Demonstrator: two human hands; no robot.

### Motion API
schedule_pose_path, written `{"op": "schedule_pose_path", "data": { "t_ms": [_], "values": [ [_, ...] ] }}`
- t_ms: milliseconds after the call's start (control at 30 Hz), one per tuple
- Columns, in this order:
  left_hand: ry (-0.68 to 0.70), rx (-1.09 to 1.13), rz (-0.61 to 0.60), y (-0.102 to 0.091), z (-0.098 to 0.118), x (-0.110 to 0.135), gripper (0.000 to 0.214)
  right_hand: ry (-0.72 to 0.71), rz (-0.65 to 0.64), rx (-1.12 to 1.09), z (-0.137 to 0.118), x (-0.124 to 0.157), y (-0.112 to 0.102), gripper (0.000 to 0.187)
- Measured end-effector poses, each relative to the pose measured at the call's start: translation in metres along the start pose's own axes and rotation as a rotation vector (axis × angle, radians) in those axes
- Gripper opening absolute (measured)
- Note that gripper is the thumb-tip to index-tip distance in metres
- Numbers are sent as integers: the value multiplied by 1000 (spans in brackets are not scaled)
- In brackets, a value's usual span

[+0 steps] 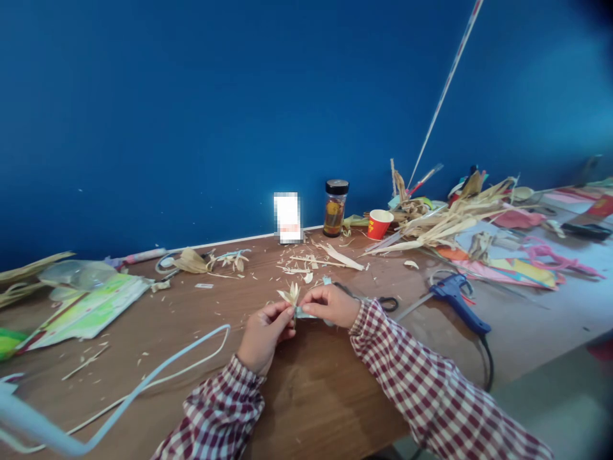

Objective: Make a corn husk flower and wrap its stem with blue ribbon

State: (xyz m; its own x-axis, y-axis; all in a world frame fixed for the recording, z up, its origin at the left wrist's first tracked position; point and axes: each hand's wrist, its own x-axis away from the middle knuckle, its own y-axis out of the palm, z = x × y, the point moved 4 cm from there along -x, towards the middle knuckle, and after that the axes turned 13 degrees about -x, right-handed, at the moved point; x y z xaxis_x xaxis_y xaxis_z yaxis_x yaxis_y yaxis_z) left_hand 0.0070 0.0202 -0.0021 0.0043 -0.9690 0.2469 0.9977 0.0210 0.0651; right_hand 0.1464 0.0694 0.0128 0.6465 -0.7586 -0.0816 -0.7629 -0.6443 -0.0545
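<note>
Two hands meet at the middle of the brown table, both in checked sleeves. Far left, at nine o'clock from them, lies a green packet, and a white cable curves across the wood at seven o'clock. The left hand is pinched shut on the base of a small husk flower, whose pale petals fan up just above its fingertips. The right hand touches the same piece from the other side, thumb and forefinger narrowed on a light strip just under the flower. Husk scraps lie at twelve o'clock, with a jar and a red cup at one o'clock. Scissors lie just beside the right wrist; a blue glue gun rests at three o'clock.
</note>
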Motion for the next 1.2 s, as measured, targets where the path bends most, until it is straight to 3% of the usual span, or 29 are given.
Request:
{"op": "schedule_pose_path", "data": {
  "t_ms": [500,1033,1200],
  "values": [
    [212,-409,159,-7,-1,-3,24,126,161,123,7,2,-1,31],
    [251,-430,215,-4,4,1,22,155,258,167,2,4,7,17],
    [202,-303,198,-2,2,2,30,141,263,132,3,2,4,16]
  ]
}}
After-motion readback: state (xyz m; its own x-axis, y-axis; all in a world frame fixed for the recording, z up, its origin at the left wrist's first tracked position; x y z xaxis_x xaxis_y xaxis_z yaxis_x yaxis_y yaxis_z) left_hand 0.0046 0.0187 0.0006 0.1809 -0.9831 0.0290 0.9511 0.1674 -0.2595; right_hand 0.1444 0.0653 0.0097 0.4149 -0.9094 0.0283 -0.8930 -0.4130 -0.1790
